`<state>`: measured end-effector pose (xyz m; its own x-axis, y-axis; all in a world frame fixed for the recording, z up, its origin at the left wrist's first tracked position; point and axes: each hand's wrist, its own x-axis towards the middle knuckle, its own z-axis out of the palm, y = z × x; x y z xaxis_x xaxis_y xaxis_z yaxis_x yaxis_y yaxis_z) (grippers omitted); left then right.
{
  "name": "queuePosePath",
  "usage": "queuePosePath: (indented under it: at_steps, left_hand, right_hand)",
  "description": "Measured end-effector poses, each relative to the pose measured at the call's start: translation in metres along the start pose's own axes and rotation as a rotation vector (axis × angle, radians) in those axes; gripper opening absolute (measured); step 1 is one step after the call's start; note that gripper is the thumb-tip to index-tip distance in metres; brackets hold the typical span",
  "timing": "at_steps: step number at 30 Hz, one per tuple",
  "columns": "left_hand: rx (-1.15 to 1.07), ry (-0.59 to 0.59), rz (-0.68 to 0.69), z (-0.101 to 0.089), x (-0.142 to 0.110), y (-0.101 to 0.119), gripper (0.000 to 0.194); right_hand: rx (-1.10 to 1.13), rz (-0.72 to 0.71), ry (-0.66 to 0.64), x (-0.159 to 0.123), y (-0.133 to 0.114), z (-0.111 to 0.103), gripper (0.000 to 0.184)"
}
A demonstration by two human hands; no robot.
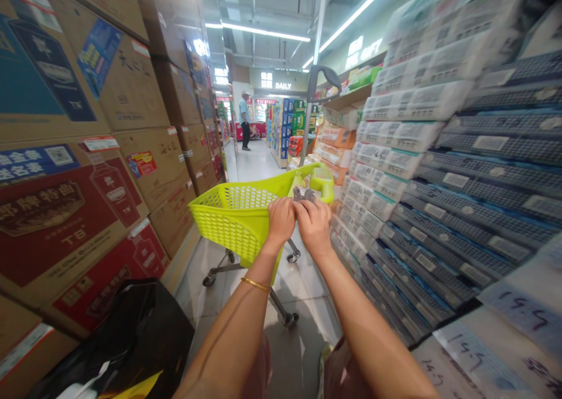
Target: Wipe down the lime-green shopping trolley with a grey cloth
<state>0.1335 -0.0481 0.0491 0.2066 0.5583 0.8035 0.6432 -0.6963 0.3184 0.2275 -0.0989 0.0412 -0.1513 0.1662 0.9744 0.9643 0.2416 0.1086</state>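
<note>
A lime-green shopping cart (237,215) on small wheels stands in the aisle just ahead of me. My left hand (281,219) and my right hand (313,222) sit side by side at its near rim, fingers curled closed. Together they grip a small grey object (304,195) at the cart's edge; I cannot make out what it is. A thin gold bangle (255,284) circles my left wrist. The cart's basket looks empty from here.
Stacked cardboard cartons (88,153) wall the left side. Packs of tissue paper (439,171) fill the right shelves, with handwritten price tags (518,317) below. A black bag (132,340) lies at lower left. A person (244,121) stands far down the tiled aisle.
</note>
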Motion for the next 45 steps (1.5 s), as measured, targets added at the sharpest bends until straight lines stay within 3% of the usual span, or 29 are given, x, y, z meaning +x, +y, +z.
queuePosePath:
  at_steps: [3, 8, 15, 19, 23, 26, 32, 37, 45]
  left_hand:
    - [0.013, -0.02, -0.009, -0.002, 0.002, 0.003, 0.035]
    - [0.031, -0.008, -0.069, -0.003, 0.003, 0.009, 0.034]
    - [0.026, 0.024, -0.064, 0.002, 0.001, 0.004, 0.03]
    - [0.038, 0.017, -0.037, 0.0, 0.001, 0.005, 0.033]
    - [0.042, 0.024, -0.035, -0.003, 0.002, 0.01, 0.034]
    - [0.049, 0.043, -0.048, -0.002, 0.002, 0.011, 0.035]
    - [0.047, 0.032, -0.054, 0.004, 0.0, 0.005, 0.033]
    - [0.048, 0.016, -0.067, 0.001, 0.001, 0.008, 0.035]
    - [-0.03, 0.022, -0.082, -0.004, 0.003, 0.01, 0.035]
  right_hand:
    - [-0.033, 0.024, 0.06, 0.006, 0.021, -0.006, 0.021]
    - [0.0, 0.258, 0.161, 0.016, 0.034, -0.015, 0.023]
    - [0.023, 0.071, 0.019, 0.002, -0.005, -0.002, 0.022]
    - [0.006, 0.015, 0.005, 0.003, 0.007, -0.001, 0.023]
    - [-0.006, 0.19, 0.097, 0.012, 0.029, -0.009, 0.024]
    - [0.046, 0.294, 0.127, 0.016, 0.027, -0.012, 0.026]
    - [0.057, 0.144, 0.013, 0.004, -0.005, -0.002, 0.022]
    - [0.031, 0.071, -0.038, 0.004, 0.004, 0.0, 0.025]
    - [0.109, 0.218, 0.036, 0.023, 0.018, -0.007, 0.025]
